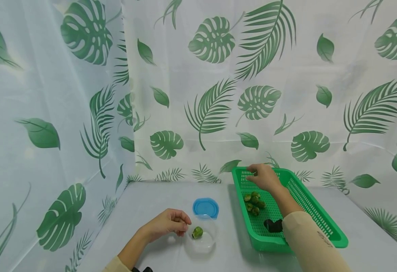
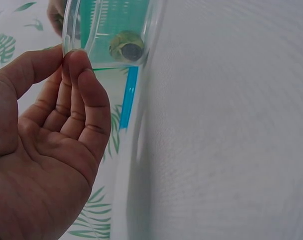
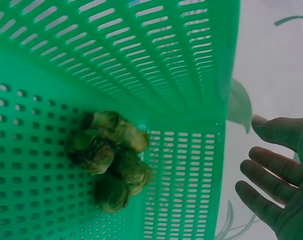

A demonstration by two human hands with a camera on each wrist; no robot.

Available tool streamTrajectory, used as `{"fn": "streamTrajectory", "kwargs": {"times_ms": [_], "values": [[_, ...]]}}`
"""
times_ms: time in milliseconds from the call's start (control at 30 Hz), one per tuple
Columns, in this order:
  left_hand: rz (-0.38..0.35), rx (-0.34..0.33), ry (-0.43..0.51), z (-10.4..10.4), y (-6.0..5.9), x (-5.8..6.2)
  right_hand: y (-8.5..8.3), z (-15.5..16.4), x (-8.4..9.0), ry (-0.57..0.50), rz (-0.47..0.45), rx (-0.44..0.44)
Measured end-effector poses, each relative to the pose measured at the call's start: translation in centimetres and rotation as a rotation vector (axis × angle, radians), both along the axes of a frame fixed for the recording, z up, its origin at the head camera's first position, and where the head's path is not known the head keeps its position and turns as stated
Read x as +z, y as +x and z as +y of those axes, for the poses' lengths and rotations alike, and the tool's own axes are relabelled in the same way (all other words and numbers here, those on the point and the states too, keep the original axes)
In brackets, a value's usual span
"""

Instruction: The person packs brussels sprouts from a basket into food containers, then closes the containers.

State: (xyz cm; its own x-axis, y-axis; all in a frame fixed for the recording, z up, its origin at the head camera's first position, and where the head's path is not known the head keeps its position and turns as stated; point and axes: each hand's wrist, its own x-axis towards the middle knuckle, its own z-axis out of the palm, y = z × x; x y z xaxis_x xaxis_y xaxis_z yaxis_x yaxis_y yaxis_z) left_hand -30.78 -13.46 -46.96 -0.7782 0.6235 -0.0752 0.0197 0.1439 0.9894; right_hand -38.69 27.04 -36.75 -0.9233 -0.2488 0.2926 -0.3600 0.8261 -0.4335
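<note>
Head view: one hand at the clear tub, the other over the green basket

On the left of the grey worktop [image 1: 157, 196], the left hand [image 1: 166, 223] rests beside a clear plastic container [image 1: 201, 238]. Its fingers [image 2: 74, 62] are curled together and pinch the container's near-left rim with the thumb, as the left wrist view shows close up. One Brussels sprout [image 1: 197, 232] lies inside the container, towards its left wall. Just beyond the container, touching its far edge, lies a blue lid [image 1: 205, 207].

To the right stands a green slotted basket [image 1: 307, 196], running from near to far. A cluster of sprouts [image 1: 254, 202] sits on its floor near the left wall, and a dark object [image 1: 274, 225] lies at its near end, too dim to identify. The right hand [image 1: 263, 176] hovers over the far end of the basket, beyond the cluster. In the right wrist view its fingers [image 3: 266, 172] are straight, slightly spread and hold nothing.
</note>
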Motion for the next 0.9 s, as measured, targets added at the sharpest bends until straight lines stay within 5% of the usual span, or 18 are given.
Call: {"fn": "streamTrajectory", "kwargs": {"times_ms": [900], "values": [[-0.008,-0.002,0.002,-0.1,-0.1,-0.1,-0.8,2.3,-3.3,0.025,-0.251,-0.018]]}}
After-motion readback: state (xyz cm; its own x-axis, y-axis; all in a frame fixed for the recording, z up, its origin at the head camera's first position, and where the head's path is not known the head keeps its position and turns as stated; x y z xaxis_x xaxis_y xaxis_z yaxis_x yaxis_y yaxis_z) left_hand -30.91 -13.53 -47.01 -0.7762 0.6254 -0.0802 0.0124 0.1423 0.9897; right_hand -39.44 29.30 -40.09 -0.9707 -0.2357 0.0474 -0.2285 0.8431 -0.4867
